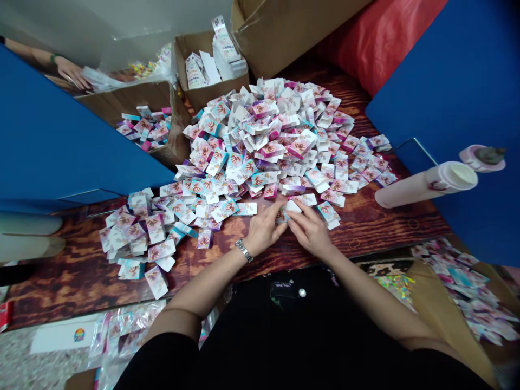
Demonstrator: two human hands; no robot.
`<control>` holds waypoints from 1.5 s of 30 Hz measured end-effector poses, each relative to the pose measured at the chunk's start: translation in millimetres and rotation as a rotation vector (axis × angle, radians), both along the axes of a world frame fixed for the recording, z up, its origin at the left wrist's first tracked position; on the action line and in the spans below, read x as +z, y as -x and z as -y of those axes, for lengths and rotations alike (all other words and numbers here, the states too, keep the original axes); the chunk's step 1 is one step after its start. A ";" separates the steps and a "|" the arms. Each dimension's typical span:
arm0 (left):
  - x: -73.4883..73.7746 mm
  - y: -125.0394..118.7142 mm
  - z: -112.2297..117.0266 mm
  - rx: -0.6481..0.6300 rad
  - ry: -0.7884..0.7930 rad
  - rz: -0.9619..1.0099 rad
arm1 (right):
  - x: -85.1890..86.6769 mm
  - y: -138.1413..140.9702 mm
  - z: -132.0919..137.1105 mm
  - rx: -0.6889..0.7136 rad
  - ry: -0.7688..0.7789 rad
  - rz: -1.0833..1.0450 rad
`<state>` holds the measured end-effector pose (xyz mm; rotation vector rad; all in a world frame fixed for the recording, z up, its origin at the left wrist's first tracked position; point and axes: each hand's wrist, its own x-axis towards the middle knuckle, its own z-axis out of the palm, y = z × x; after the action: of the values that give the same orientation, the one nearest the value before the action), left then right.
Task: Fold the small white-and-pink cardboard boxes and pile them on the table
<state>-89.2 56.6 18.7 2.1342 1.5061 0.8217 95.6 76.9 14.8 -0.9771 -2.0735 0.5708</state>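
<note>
A large heap of small pink, purple and white printed boxes [268, 135] covers the dark wooden table [73, 281]. My left hand [264, 227], with a metal watch at the wrist, and my right hand [311, 230] meet at the heap's near edge. Both hands are closed around one small white box [290, 207] held between their fingertips. A smaller scatter of the same boxes [142, 233] lies to the left of my left hand.
Cardboard cartons [203, 92] with more boxes stand at the back. Blue partitions [49, 146] flank both sides. Pale cylinders [426, 184] lie at the right. Another person's hand [73, 73] rests at far left. Bagged packs [122, 330] lie below the table edge.
</note>
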 end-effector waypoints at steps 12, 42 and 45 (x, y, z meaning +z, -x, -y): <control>11.7 1.3 0.5 -0.070 -0.004 -0.257 | 0.9 9.2 -11.7 -0.030 0.698 -0.542; 13.9 1.6 0.7 -0.055 0.002 -0.017 | 11.9 -0.2 -12.0 0.082 0.623 -0.407; 13.8 2.4 -0.3 -0.066 0.001 -0.013 | 13.7 1.0 -9.6 0.108 0.640 -0.426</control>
<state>-91.6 56.9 32.5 2.1801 1.4338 0.7863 94.5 86.5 28.5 -0.9749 -1.5845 1.4232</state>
